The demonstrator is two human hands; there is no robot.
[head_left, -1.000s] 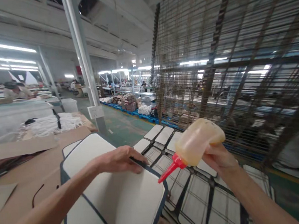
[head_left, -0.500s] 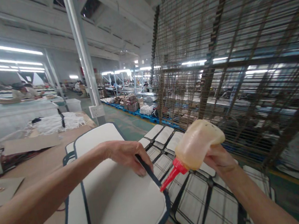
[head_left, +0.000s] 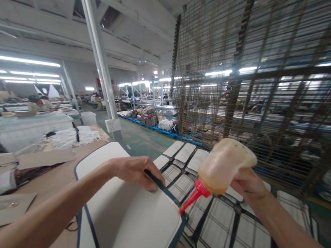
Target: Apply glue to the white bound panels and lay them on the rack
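Observation:
A white panel (head_left: 128, 221) with a dark blue border curves upward at its far right edge, where my left hand (head_left: 138, 173) pinches the rim between thumb and fingers. My right hand (head_left: 247, 184) is wrapped around a squeeze bottle (head_left: 226, 165), tipped nozzle-down and holding amber liquid. Its red nozzle (head_left: 192, 199) touches the panel's border near the right corner. Under this panel lies another white panel (head_left: 94, 156) with the same dark edging. The fingers of my right hand are partly hidden behind the bottle.
Several white dark-edged panels (head_left: 218, 220) lie in rows on the right. A tall wire rack (head_left: 222, 75) leans above them. To the left, a brown table (head_left: 58, 228) carries beige pieces and a pile of white strips (head_left: 73, 136). A pole (head_left: 101, 60) with a socket box stands ahead.
The nozzle has moved slightly along the border toward the corner. My left hand keeps its pinch on the rim. The whole view has shifted a little.

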